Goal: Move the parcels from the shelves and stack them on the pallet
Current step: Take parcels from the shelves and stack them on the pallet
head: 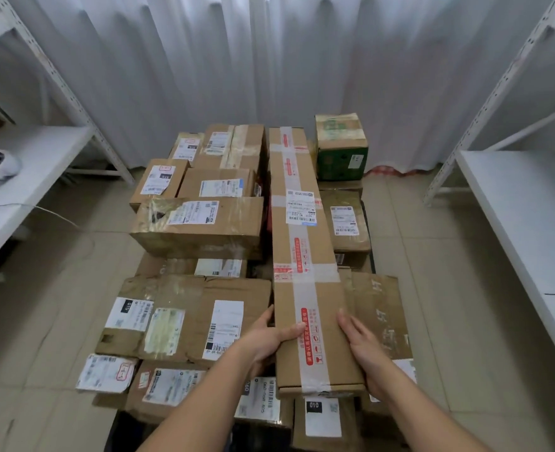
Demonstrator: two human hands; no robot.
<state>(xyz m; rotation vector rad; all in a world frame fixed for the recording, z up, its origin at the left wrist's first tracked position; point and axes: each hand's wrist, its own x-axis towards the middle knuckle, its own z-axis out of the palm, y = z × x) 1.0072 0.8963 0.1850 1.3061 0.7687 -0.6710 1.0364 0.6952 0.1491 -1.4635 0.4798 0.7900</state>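
Head view: placing step. Long parcel (305, 256) lies lengthwise atop the parcel stack (197, 223). Left hand (269, 340) grips its near left edge, thumb on top; right hand (364, 350) presses flat against the right side, fingers straight. Next: likely square it up, release, return to the shelves (530, 207).

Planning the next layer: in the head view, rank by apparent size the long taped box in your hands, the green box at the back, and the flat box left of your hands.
1. long taped box, largest.
2. flat box, though nearness inflates it.
3. green box, smallest, but farthest, so its true size is unsure.
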